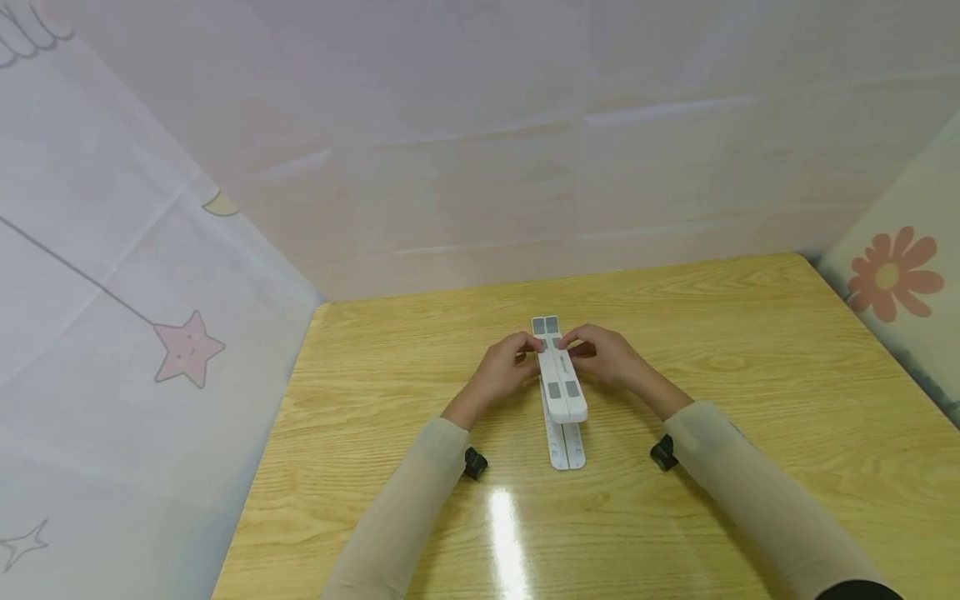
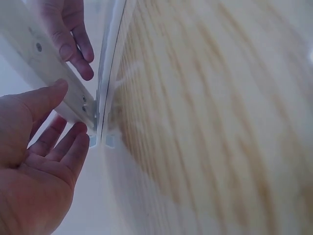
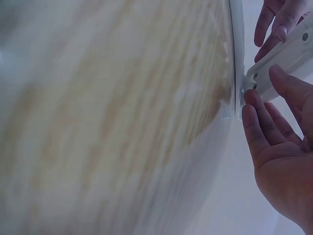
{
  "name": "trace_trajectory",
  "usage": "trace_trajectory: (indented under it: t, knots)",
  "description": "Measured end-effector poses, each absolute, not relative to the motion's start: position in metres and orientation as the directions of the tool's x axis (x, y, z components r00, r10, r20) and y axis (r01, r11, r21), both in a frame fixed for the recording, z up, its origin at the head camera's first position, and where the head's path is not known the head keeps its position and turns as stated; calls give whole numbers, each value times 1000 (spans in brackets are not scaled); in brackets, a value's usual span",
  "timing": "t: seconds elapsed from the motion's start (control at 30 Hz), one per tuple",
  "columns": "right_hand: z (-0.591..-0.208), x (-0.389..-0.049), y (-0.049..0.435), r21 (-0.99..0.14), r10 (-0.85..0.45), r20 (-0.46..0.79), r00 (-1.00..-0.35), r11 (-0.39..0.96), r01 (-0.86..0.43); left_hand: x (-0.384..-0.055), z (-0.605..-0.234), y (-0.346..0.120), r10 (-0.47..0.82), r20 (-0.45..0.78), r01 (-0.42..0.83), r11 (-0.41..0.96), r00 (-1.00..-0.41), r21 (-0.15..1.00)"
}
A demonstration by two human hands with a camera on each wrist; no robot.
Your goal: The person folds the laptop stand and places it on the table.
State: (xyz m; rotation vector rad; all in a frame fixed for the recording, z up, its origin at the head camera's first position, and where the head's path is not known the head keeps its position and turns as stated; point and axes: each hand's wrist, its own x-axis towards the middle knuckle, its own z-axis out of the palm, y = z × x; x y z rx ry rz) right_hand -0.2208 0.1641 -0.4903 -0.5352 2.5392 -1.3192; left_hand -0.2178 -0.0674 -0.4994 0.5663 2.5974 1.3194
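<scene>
A white folding laptop stand (image 1: pixel 564 379) with grey pads is on the table, its upper arm tilted up off the long base (image 1: pixel 558 450) at the near end. My left hand (image 1: pixel 504 367) grips the arm's left side near the far hinge, thumb above and fingers lower. Across from it, my right hand (image 1: pixel 606 358) holds the right side in the same way. In the left wrist view, the left hand (image 2: pixel 41 166) has its thumb against the arm (image 2: pixel 58 73). The right wrist view shows the right hand (image 3: pixel 288 152) with fingertips by the hinge screws.
The wooden table (image 1: pixel 390 367) reaches back to a pale cloth wall (image 1: pixel 450 183). A left cloth panel with a pink star (image 1: pixel 189 348) and a right one with a flower (image 1: pixel 894 275) flank it. Black wrist devices (image 1: pixel 475 463) sit under both forearms.
</scene>
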Motion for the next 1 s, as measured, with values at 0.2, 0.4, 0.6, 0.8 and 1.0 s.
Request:
trace_trajectory:
  t: [0.2, 0.4, 0.6, 0.8, 1.0]
  knots:
    - [-490, -219, 163, -820, -409, -64, -910, 542, -186, -216, -499, -68, 424, 4, 252, 531, -906, 809]
    - [-494, -219, 165, -829, -420, -69, -905, 529, -183, -216, -498, -69, 434, -11, 244, 527, -901, 814]
    - [-496, -219, 165, -824, -426, -67, -902, 534, -191, -217, -499, -72, 453, -25, 249, 535, -891, 807]
    - [-498, -218, 166, -821, -445, -71, -893, 535, -202, -217, -499, -72, 468, -43, 246, 538, -883, 807]
    - [-498, -217, 166, -815, -471, -64, -880, 533, -226, -216, -498, -72, 480, -47, 261, 554, -876, 790]
